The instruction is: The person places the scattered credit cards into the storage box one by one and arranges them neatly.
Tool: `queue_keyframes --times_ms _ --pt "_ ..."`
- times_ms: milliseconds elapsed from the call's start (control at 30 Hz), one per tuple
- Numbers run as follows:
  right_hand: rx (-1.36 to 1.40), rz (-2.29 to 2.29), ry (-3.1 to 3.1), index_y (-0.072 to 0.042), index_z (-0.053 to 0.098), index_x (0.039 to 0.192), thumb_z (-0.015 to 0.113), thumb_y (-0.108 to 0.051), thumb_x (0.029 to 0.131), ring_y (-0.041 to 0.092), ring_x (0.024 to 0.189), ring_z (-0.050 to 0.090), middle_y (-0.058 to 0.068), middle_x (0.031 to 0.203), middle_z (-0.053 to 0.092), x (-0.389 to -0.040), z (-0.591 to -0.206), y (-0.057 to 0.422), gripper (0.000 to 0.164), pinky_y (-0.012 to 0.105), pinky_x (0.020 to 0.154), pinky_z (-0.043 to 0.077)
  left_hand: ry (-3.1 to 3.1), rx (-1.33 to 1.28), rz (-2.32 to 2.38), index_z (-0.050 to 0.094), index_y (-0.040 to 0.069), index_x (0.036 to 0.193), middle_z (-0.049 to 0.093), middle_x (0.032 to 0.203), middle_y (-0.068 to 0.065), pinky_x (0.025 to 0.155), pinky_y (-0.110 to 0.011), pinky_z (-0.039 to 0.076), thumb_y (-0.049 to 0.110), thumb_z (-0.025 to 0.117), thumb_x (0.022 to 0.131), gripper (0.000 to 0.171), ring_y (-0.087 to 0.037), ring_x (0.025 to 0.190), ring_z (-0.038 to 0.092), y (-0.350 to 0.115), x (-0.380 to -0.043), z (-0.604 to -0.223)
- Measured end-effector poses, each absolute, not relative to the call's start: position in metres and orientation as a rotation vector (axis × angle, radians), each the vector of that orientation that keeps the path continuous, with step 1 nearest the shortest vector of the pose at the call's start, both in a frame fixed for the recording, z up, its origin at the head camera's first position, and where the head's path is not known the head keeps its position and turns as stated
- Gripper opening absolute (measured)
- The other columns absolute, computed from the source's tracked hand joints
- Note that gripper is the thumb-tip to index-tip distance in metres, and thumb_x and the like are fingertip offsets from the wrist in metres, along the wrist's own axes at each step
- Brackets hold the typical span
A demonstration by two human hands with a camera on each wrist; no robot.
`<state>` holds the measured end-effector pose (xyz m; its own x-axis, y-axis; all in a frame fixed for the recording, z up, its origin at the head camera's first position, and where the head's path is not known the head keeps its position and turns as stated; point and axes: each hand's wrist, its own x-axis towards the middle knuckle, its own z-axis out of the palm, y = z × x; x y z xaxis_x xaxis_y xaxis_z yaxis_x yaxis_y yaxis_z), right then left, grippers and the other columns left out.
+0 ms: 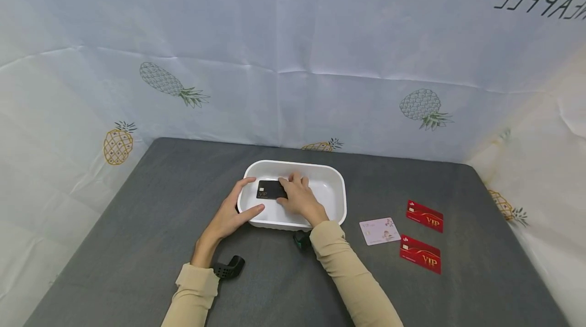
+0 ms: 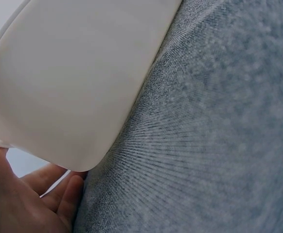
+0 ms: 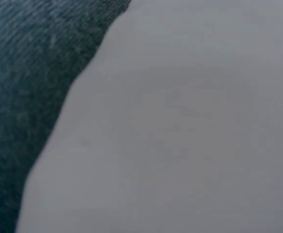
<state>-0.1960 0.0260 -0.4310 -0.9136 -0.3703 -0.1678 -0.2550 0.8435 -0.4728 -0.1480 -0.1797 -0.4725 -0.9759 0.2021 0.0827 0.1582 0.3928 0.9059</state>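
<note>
A white plastic tray [image 1: 338,184] stands on the grey cloth, and inside it a black VIP card [image 1: 266,189] lies near the left end. My left hand [image 1: 229,214] grips the tray's left end, with thumb and forefinger spread over the rim. In the left wrist view, more fingers of the left hand [image 2: 32,201] show by the tray's outer corner [image 2: 73,97]. Reaching into the tray, my right hand [image 1: 299,197] holds the right end of the black card with thumb and fingers, covering that end. The right wrist view shows only the tray's pale wall [image 3: 170,136], close and blurred, beside grey cloth.
To the right of the tray lie a pale pink card [image 1: 380,231] and two red VIP cards, one farther back [image 1: 425,216] and one nearer [image 1: 420,254]. The pink card's right edge meets the nearer red card. A pineapple-print curtain [image 1: 302,103] hangs behind the grey table [image 1: 160,225].
</note>
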Motion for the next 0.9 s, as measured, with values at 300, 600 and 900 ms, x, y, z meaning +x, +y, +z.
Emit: queue_keyframes --times_ms 300,600,900 --pt "-0.492 -0.651 2.776 -0.007 0.050 0.150 0.069 -0.022 0.099 0.037 0.123 0.040 0.021 0.142 0.042 -0.1958 -0.4322 0.0268 0.057 0.051 0.108 0.042 2.589 0.330 1.672 0.035 0.023 0.155 0.036 0.163 -0.015 0.111 -0.063 0.035 0.032 0.072 0.092 0.073 -0.039 0.146 0.039 -0.1794 -0.1473 -0.4706" --pt "-0.486 -0.703 2.768 -0.008 0.050 0.151 0.070 -0.022 0.098 0.037 0.126 0.040 0.021 0.144 0.042 -0.1967 -0.4339 0.0285 0.059 0.050 0.111 0.040 2.586 0.335 1.669 0.036 0.023 0.155 0.037 0.162 -0.015 0.110 -0.062 0.037 0.033 0.072 0.093 0.073 -0.038 0.145 0.041 -0.1793 -0.1476 -0.4700" --pt "-0.465 -0.756 2.761 -0.008 0.050 0.151 0.072 -0.022 0.097 0.037 0.127 0.039 0.020 0.144 0.043 -0.1945 -0.4321 0.0304 0.060 0.050 0.112 0.040 2.591 0.335 1.668 0.036 0.023 0.155 0.037 0.161 -0.014 0.110 -0.062 0.037 0.032 0.072 0.093 0.072 -0.038 0.145 0.041 -0.1795 -0.1468 -0.4698"
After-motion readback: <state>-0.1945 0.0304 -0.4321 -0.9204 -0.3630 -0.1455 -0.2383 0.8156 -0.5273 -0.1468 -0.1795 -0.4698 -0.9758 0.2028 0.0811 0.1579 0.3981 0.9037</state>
